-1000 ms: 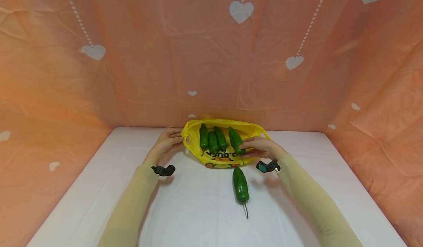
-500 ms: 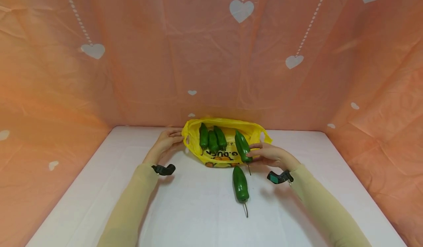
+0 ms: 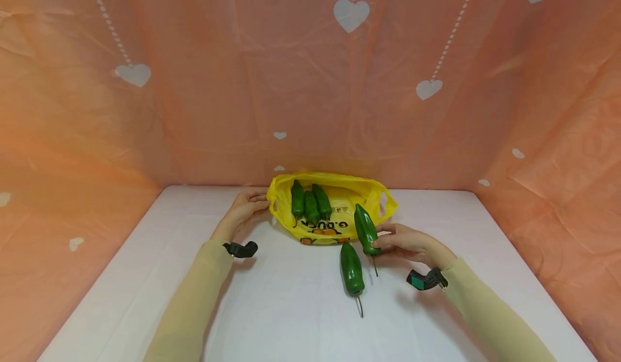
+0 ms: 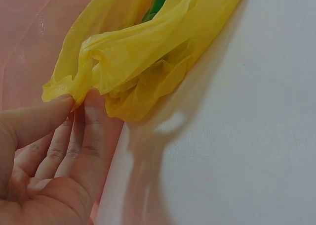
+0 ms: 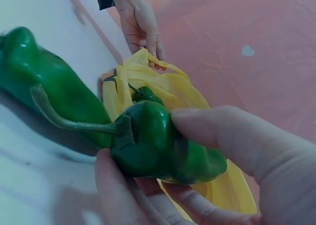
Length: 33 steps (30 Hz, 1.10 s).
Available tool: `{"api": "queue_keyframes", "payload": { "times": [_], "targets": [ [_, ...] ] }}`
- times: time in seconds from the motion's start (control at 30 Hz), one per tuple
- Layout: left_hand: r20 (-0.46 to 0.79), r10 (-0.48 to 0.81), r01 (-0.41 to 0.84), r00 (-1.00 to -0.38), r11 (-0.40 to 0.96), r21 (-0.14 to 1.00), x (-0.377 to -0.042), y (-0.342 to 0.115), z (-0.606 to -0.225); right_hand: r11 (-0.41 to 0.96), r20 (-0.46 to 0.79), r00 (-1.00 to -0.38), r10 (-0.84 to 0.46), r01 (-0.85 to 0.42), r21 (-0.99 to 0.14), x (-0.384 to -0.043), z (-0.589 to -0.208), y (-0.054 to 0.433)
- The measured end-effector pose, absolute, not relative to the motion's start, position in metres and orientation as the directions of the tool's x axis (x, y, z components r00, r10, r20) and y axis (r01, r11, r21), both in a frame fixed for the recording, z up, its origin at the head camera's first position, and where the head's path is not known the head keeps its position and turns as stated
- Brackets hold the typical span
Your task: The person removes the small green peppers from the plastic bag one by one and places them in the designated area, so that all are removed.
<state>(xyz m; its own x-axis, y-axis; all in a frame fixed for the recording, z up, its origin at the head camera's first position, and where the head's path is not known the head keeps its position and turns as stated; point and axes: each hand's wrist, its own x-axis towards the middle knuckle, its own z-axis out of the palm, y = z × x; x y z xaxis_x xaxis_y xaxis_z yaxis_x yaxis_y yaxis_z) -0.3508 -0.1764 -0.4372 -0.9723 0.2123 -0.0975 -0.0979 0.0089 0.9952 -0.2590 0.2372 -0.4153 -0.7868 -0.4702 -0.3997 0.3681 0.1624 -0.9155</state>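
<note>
A yellow plastic bag (image 3: 356, 194) with dark lettering lies at the back of the table, its mouth facing me. Inside it, on the left, rest three green peppers (image 3: 311, 207). My left hand (image 3: 241, 211) pinches the bag's left edge between thumb and fingers, as the left wrist view shows close up. At the bag's front right, my right hand (image 3: 407, 242) holds a green pepper (image 5: 148, 136) near its stem end, thumb on one side and fingers on the other. Another green pepper (image 3: 351, 270) lies on the table in front of the bag, stem towards me.
The table (image 3: 291, 308) has a white cover. Behind it and along both sides hangs an orange-pink sheet (image 3: 204, 109) with white hearts. A black band (image 3: 427, 279) sits on my right wrist and a similar band (image 3: 241, 249) on my left.
My right hand has drawn the pepper out of the bag, towards me and to the right. The left hand has stayed at the bag's edge. The pepper on the table has not moved.
</note>
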Motion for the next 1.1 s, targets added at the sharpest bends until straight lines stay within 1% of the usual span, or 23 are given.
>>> {"api": "queue_keyframes", "payload": {
  "times": [0.17, 0.4, 0.73, 0.9, 1.1],
  "targets": [
    [-0.088, 0.21, -0.088, -0.974, 0.006, 0.996, -0.35, -0.177, -0.436, 0.151, -0.424, -0.778, -0.464, 0.403, -0.903, -0.246, -0.417, 0.242],
    [-0.107, 0.198, -0.104, -0.974, 0.026, 0.994, -0.349, -0.178, -0.434, 0.127, -0.459, -0.765, -0.452, 0.454, -0.882, -0.23, -0.424, 0.248],
    [-0.099, 0.193, -0.101, -0.976, -0.002, 0.995, -0.349, -0.179, -0.435, 0.171, -0.495, -0.771, -0.401, 0.468, -0.867, -0.218, -0.433, 0.247],
    [-0.098, 0.193, -0.102, -0.976, -0.013, 0.995, -0.349, -0.18, -0.436, 0.146, -0.501, -0.767, -0.402, 0.487, -0.861, -0.214, -0.437, 0.245],
    [-0.055, 0.206, -0.056, -0.977, 0.004, 0.998, -0.351, -0.181, -0.435, 0.169, -0.51, -0.763, -0.398, 0.485, -0.858, -0.209, -0.437, 0.246]
  ]
}}
